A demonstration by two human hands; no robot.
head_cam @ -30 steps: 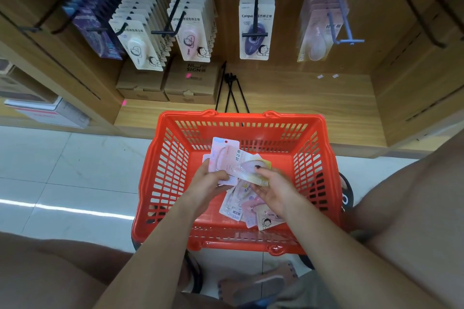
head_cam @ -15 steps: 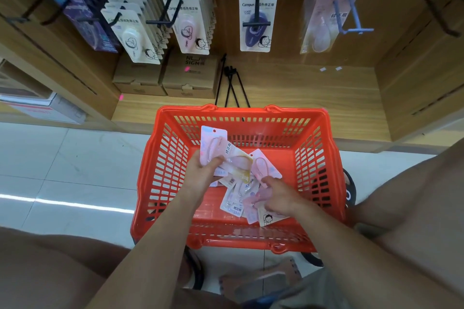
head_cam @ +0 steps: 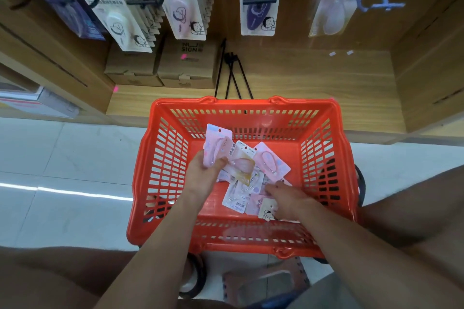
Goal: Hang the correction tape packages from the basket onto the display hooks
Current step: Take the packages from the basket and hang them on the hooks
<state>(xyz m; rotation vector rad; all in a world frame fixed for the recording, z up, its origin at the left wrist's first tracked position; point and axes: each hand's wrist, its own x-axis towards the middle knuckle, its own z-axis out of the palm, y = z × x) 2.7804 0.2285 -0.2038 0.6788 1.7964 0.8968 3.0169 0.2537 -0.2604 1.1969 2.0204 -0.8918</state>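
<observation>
An orange basket point(head_cam: 160, 158) stands on the floor in front of me. Inside it, my left hand point(head_cam: 204, 174) grips a small fan of pink correction tape packages point(head_cam: 217, 144), held above the basket floor. More loose packages point(head_cam: 237, 198) lie on the bottom. My right hand point(head_cam: 288, 198) reaches down among them, fingertips on a pink package; whether it grips one is hidden. Above, display hooks carry rows of packages: a black hook point(head_cam: 144, 2), a black hook with a purple tape point(head_cam: 259, 0), and a blue hook point(head_cam: 381, 4) at the right.
Two brown cardboard boxes point(head_cam: 187, 63) sit on the wooden shelf under the hooks. Spare black hooks point(head_cam: 232, 75) lean behind the basket. White boxes point(head_cam: 37, 100) are at the far left. My knees flank the basket on the white tiled floor.
My right hand left the packages held in my left hand and dropped to the loose ones on the basket floor. The view has moved closer to the shelf.
</observation>
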